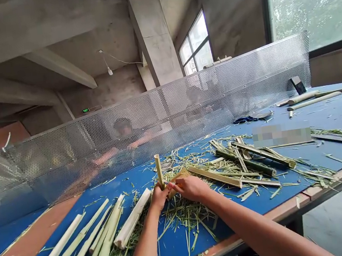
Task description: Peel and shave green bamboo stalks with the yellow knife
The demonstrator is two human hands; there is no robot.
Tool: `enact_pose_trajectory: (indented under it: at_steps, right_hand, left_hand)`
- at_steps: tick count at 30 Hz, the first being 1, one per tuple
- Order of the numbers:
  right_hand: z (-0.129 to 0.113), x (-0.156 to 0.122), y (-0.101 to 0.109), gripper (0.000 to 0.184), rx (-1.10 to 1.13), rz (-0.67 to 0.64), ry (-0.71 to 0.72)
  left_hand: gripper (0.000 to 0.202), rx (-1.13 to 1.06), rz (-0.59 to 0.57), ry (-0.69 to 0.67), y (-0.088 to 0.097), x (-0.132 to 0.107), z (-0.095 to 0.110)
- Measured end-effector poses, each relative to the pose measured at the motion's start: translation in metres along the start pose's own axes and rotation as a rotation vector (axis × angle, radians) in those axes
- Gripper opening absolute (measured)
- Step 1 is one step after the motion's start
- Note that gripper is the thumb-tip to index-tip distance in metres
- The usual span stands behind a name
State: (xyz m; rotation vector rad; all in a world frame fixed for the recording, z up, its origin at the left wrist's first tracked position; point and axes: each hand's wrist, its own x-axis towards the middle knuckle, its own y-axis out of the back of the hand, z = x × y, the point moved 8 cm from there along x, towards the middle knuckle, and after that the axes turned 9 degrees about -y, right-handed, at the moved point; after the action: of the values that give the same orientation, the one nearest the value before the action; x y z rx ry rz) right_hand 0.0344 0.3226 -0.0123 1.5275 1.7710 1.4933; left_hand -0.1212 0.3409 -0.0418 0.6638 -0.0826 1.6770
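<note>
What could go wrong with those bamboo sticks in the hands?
The split bamboo piece under the right hand may have sharp edges that could scratch fingers. The upright bamboo stick in the left hand might slip and fall into the loose green shavings on the blue table.

Head-mounted cam, so it's pretty much the person's own view, looking forward and down over the blue tabletop. The left hand and right hand sit close in, and the wide angle also catches the perforated metal screen and ceiling beams.
</note>
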Motion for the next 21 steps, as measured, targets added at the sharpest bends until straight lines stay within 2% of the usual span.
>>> enact_pose_trajectory:
  at_steps: [6, 21]
  right_hand:
    - [0.0029, 0.0002, -0.0036, 0.058, -0.036, -0.004, -0.030]
    - [-0.0003, 0.0019, -0.0041, 0.052, -0.087, -0.027, -0.015]
  left_hand:
    - [0.048, 0.017, 0.018, 0.008, 0.0008, -0.0001, 0.0024]
    - [0.041, -0.066, -0.058, 0.022, -0.0074, 0.0038, 0.0021]
